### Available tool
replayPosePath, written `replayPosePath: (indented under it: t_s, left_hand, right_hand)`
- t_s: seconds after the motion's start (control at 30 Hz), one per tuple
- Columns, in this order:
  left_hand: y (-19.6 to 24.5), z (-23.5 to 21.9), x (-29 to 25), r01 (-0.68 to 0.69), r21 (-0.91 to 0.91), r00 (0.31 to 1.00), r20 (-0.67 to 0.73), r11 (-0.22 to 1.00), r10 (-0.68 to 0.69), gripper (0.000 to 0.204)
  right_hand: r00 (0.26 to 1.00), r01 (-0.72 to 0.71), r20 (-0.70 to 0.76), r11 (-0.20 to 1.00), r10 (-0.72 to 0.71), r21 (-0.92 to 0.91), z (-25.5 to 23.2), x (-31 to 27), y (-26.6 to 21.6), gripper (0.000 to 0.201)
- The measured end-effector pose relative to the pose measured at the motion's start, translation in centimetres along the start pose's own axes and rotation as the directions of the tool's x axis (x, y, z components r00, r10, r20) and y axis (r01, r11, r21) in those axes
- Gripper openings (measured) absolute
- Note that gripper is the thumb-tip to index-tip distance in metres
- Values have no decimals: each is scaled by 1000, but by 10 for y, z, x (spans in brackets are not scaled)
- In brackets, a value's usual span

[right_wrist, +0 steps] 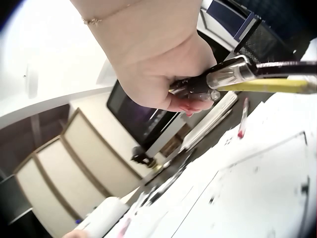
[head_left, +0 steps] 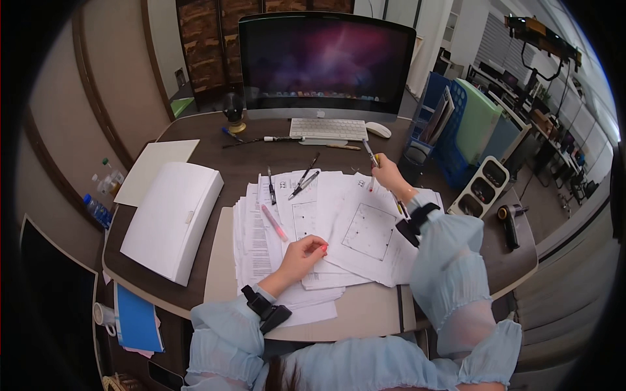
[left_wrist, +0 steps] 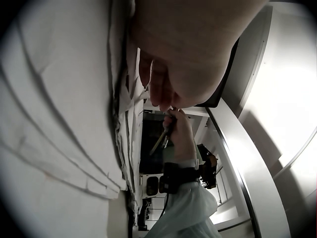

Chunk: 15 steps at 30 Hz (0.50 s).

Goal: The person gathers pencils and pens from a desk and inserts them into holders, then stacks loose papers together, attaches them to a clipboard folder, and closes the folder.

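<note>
Printed sheets (head_left: pixel 261 244) lie in a loose, overlapping pile in front of me. Low over their middle, my left hand (head_left: pixel 301 258) pinches the edge of a sheet of paper (head_left: pixel 336 251) between thumb and fingers. My right hand (head_left: pixel 390 174) is raised above the far right of the pile, gripping a bundle of pens (right_wrist: pixel 230 74) and a yellow pencil (right_wrist: pixel 272 86). A red-tipped pen (right_wrist: pixel 243 118) lies on the paper below this hand. Also on the sheets are a pink highlighter (head_left: pixel 274 223), a black pen (head_left: pixel 271 185) and a silver-black pen (head_left: pixel 304 186).
A dark mesh pen cup (head_left: pixel 414 158) stands beyond my right hand, beside blue file racks (head_left: pixel 450 140). Behind the papers are a keyboard (head_left: pixel 329 128), a mouse (head_left: pixel 378 130) and a monitor (head_left: pixel 326 65). A thick white binder (head_left: pixel 171 218) lies left; a power strip (head_left: pixel 481 188) lies right.
</note>
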<state>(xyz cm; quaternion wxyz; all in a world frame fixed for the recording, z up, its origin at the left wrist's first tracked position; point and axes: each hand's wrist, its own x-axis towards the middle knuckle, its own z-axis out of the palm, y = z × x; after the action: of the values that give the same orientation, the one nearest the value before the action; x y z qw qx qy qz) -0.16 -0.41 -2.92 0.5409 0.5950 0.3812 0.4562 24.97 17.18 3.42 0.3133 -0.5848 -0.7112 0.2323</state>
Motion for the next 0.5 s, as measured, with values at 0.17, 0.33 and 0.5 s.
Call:
replayPosePath:
  t_s: [0.17,0.33,0.5]
  left_hand:
    - [6,-2,-1,-34,122,999,3,992,33,15]
    - [14,0,0,-34,149,999,13,988,32,15]
    - [18,1,-1,-29,145,1000,13,989,28,15]
  right_hand:
    - [968,-197,-206,939,141,-283,27,40,30,28]
    - [954,-300,-132,883,270,-361,36,43,35,29]
    - [935,-230,-328,933,133,-277,40,60,11,27]
